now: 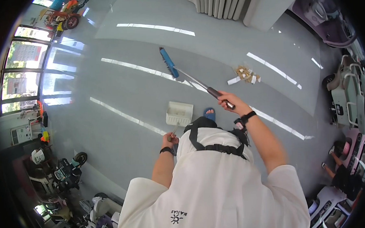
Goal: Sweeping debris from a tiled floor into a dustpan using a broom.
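Observation:
My right hand (230, 103) grips the dark end of a broom's handle. The blue broom head (169, 63), with dark bristles, is out ahead and to the left at the far end of the metal pole. In my left hand (170, 140) is the handle of a long-handled dustpan (179, 113). The pale pan shows its ribbed inside, and I see no debris in it. A small heap of brown and white scraps (245, 75) lies on the grey floor, right of the broom and apart from it.
Electric scooters (348, 88) line the right side, where a person in dark clothes (345, 178) is near them. A small scooter (67, 171) stands at lower left, and a red wheeled vehicle (65, 19) at upper left. A grey curtain (217, 4) hangs ahead beside a pale column (268, 8).

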{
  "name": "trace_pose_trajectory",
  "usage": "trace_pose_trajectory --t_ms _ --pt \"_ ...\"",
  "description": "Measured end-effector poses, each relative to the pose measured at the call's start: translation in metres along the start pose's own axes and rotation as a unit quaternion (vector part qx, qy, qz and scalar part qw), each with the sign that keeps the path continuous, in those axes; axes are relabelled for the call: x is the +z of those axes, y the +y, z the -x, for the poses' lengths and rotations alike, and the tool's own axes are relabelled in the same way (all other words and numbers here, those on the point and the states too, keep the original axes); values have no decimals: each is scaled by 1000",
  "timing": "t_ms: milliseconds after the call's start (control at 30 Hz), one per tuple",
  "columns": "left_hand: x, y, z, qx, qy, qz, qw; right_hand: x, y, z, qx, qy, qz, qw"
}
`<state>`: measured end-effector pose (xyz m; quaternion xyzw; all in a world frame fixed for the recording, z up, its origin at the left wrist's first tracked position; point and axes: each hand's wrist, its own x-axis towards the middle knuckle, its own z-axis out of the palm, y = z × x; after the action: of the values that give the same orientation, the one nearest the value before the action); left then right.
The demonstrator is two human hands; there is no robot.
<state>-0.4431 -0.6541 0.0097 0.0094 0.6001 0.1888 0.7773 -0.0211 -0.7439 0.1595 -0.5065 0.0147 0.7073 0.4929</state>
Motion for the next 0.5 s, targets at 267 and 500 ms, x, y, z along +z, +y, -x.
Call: trace_pose_trajectory --t_ms 267,500 --pt "-25 -1 20 45 71 -21 996 -23 6 -81 49 -15 -508 860" --pt "-9 5 -13 -62 27 59 996 -142 30 17 2 -20 -712 702"
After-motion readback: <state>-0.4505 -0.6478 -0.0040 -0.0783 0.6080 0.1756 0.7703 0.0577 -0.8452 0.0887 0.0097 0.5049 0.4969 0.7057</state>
